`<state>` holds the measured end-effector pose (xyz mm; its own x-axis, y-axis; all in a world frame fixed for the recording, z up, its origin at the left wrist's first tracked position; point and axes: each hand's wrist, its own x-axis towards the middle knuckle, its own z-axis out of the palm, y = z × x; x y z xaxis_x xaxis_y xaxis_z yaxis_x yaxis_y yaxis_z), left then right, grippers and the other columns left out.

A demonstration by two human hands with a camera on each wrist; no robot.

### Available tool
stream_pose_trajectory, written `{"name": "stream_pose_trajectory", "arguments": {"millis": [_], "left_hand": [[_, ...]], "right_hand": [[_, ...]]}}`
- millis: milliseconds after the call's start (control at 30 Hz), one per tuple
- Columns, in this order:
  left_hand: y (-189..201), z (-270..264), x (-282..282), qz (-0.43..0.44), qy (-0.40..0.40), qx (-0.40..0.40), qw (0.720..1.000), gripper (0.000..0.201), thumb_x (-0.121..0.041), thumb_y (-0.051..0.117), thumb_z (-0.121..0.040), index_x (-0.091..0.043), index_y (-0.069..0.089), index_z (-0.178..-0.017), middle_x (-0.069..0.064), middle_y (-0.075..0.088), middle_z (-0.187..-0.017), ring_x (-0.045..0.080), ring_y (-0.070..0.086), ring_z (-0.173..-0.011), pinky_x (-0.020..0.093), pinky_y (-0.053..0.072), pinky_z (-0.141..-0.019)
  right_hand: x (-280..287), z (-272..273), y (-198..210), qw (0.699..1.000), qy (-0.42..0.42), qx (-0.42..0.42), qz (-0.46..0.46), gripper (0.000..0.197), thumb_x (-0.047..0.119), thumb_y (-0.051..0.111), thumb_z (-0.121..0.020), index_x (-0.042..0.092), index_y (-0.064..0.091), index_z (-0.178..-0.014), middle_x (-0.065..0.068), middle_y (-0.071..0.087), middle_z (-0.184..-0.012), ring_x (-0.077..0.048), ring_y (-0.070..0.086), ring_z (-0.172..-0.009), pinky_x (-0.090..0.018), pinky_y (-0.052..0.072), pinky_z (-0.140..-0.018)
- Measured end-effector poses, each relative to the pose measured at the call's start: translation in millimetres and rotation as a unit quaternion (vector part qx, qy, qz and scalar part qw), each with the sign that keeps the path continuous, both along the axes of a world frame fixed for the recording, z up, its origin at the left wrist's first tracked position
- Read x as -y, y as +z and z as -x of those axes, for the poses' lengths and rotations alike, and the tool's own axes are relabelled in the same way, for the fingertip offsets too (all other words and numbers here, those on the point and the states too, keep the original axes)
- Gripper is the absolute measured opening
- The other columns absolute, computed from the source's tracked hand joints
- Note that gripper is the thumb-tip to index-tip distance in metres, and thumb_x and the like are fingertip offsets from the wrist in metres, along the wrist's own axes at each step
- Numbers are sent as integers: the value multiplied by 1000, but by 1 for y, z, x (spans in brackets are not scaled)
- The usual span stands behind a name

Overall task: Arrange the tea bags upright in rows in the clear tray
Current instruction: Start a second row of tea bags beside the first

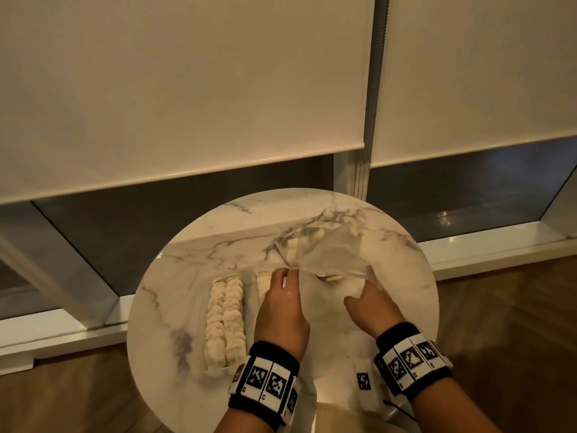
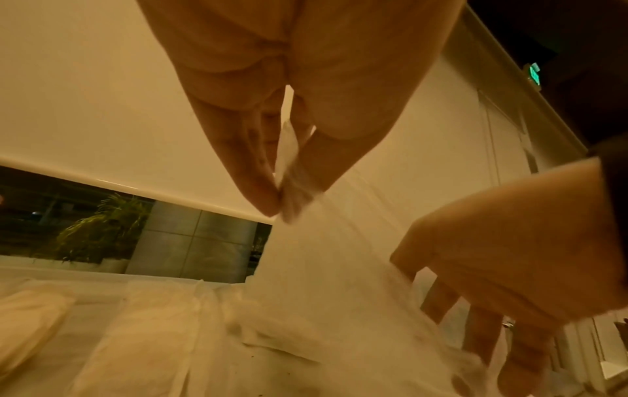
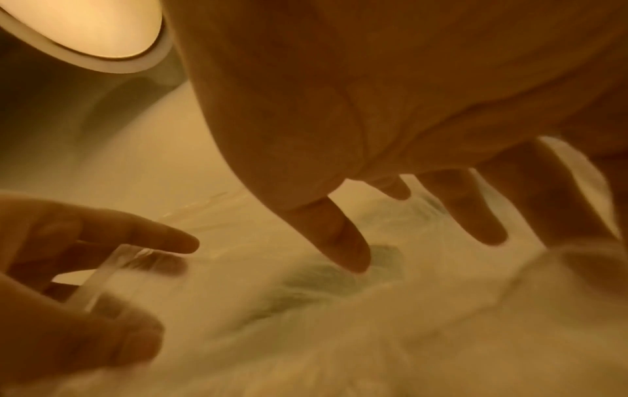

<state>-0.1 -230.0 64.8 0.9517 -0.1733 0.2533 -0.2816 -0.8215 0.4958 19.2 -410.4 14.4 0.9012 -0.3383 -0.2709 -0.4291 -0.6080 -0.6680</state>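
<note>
Tea bags (image 1: 225, 320) stand in two rows at the left of the round marble table (image 1: 175, 264), the clear tray around them too faint for me to trace. My left hand (image 1: 281, 310) pinches the edge of a clear plastic bag (image 1: 327, 251); my right hand (image 1: 371, 304) reaches into it, fingers spread and loose

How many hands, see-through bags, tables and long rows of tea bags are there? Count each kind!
Hands: 2 (left hand, right hand)
Plastic bag: 1
Long rows of tea bags: 2 (left row, right row)
Table: 1
Total: 6
</note>
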Motion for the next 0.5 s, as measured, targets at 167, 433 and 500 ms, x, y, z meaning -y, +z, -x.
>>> {"name": "stream_pose_trajectory", "arguments": {"millis": [167,433,500], "left_hand": [[4,7,3,-29,-42,-41,998,97,13,55,-74,-25,14,-154,-8,11,-160,19,49,-129,27,46,-101],[16,30,20,-100,-129,-44,986,98,6,56,-81,-25,3,-157,-8,0,-164,22,41,-134,33,44,-105],[20,28,20,-115,-127,-43,984,101,3,63,-81,-25,2,-157,-9,-1,-164,22,38,-136,33,44,-106]], "right_hand": [[-5,-9,17,993,30,89,-78,32,14,50,-88,14,69,-113,-9,69,-113,-29,65,-106,-39,53,-92],[-28,-55,45,989,121,24,-84,18,7,50,-99,10,67,-95,-11,67,-105,-27,62,-110,-35,44,-101],[-35,-61,65,991,129,-1,32,26,18,46,-103,6,66,-89,-12,65,-101,-28,63,-110,-31,45,-92]]}}
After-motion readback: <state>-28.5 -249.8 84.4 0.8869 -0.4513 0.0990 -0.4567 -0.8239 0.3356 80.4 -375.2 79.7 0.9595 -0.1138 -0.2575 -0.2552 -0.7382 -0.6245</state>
